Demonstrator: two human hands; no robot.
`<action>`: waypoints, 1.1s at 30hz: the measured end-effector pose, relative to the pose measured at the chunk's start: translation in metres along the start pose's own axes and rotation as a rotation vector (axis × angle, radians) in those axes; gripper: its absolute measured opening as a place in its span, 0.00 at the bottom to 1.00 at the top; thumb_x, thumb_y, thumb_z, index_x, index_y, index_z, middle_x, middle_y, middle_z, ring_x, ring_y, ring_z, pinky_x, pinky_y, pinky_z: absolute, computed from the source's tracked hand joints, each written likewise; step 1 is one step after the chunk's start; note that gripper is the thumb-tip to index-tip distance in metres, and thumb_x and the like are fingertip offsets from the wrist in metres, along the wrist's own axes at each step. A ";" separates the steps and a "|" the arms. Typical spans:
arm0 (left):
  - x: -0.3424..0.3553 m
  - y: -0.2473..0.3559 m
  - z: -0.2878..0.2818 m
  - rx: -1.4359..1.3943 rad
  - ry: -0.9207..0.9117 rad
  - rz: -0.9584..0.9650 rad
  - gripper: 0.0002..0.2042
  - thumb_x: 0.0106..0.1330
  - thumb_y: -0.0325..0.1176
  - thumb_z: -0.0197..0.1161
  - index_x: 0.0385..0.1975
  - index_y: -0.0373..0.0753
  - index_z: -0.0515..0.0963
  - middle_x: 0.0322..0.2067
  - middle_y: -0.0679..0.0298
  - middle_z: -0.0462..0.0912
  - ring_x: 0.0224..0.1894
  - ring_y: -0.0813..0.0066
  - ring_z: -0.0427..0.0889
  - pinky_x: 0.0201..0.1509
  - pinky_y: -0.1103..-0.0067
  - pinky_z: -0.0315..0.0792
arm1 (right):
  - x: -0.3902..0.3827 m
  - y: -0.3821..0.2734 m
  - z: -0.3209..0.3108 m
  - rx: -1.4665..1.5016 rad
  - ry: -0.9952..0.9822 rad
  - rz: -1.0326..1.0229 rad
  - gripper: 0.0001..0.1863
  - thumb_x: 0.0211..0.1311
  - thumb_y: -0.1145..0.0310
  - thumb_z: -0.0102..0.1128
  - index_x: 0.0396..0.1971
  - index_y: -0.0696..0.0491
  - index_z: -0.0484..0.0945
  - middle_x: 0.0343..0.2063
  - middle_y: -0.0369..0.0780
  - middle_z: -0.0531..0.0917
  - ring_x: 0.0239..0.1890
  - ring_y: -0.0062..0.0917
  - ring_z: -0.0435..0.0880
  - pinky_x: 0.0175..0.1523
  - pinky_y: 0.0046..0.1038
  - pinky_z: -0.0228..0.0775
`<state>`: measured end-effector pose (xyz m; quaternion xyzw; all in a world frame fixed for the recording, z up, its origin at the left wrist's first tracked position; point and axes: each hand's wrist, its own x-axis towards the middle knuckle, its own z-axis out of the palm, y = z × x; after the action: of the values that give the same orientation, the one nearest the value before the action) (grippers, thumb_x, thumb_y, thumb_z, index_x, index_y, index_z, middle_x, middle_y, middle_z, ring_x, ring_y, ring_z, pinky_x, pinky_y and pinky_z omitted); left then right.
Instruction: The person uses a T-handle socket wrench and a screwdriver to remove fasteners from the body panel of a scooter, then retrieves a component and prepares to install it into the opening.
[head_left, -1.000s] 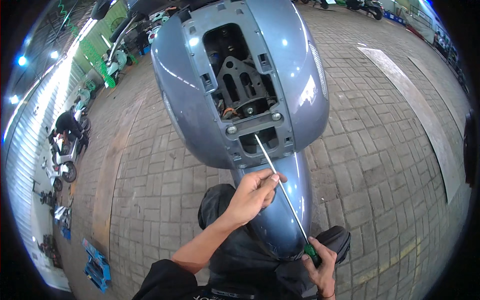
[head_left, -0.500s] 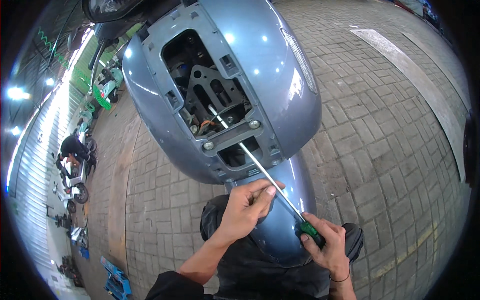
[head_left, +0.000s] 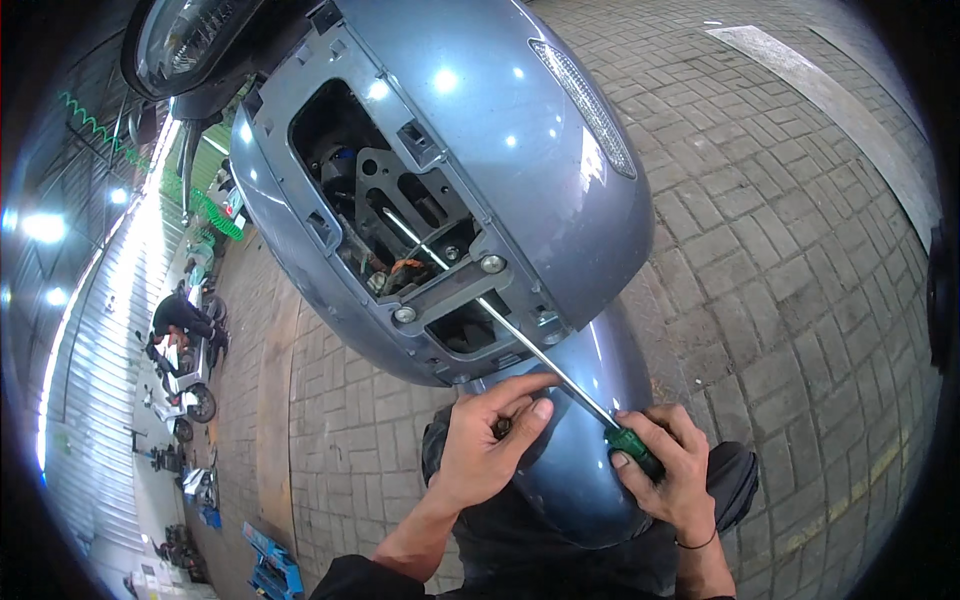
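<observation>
My right hand is wrapped around the green handle of a long screwdriver. Its bright shaft slants up and left, over the lower opening of a blue-grey scooter's front panel, and its tip shows in the upper opening against a dark metal bracket. Beside the shaft, my left hand has curled fingers, with the index fingertip at the metal. Something small and dark shows between its thumb and fingers, too small to name. Two bolt heads flank the crossbar between the openings. Below lies the glossy front fender, between my knees.
Grey paving bricks surround the scooter, with a pale strip at the far right. At left, a person bends over parked scooters. A blue metal stand is at lower left. The headlight juts out above.
The view has shifted, and the scooter front appears farther left. My left thumb has come away from the shaft, exposing the small dark thing. My right hand keeps its hold on the screwdriver.
</observation>
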<state>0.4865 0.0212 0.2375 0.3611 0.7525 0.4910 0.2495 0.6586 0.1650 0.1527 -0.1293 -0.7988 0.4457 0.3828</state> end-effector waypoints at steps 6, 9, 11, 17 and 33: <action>-0.004 0.001 -0.002 0.057 0.051 0.023 0.10 0.76 0.30 0.65 0.50 0.30 0.85 0.22 0.76 0.76 0.24 0.91 0.67 0.27 0.86 0.57 | -0.010 0.003 -0.025 0.015 -0.168 0.093 0.26 0.42 0.75 0.74 0.48 0.54 0.87 0.33 0.41 0.81 0.33 0.35 0.84 0.38 0.35 0.76; -0.003 0.002 0.000 0.093 0.031 0.073 0.09 0.75 0.30 0.66 0.45 0.31 0.86 0.21 0.75 0.77 0.23 0.91 0.67 0.27 0.86 0.57 | -0.046 0.011 -0.059 0.053 -0.183 0.131 0.28 0.41 0.75 0.74 0.50 0.53 0.88 0.32 0.41 0.82 0.30 0.34 0.84 0.37 0.34 0.77; -0.008 0.011 -0.001 0.128 -0.038 -0.018 0.10 0.74 0.30 0.67 0.48 0.32 0.87 0.20 0.73 0.78 0.22 0.90 0.69 0.27 0.86 0.60 | -0.071 0.015 -0.069 0.086 -0.201 0.148 0.29 0.43 0.75 0.74 0.52 0.51 0.88 0.33 0.41 0.83 0.29 0.33 0.84 0.35 0.34 0.78; -0.012 0.032 0.009 0.042 -0.092 0.090 0.14 0.76 0.35 0.64 0.51 0.32 0.87 0.20 0.72 0.77 0.23 0.90 0.74 0.28 0.86 0.65 | -0.056 -0.014 -0.049 0.134 0.020 0.180 0.27 0.38 0.60 0.75 0.41 0.60 0.88 0.29 0.46 0.84 0.29 0.34 0.84 0.36 0.31 0.74; 0.022 0.019 -0.025 -0.394 0.290 0.145 0.19 0.83 0.39 0.55 0.48 0.22 0.79 0.15 0.78 0.55 0.16 0.88 0.51 0.22 0.81 0.45 | 0.051 -0.071 0.022 0.330 -0.128 0.151 0.26 0.49 0.84 0.69 0.53 0.56 0.86 0.32 0.45 0.86 0.30 0.32 0.87 0.36 0.30 0.78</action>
<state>0.4603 0.0300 0.2643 0.2841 0.6425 0.6914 0.1687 0.6183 0.1393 0.2284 -0.0956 -0.7257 0.6054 0.3125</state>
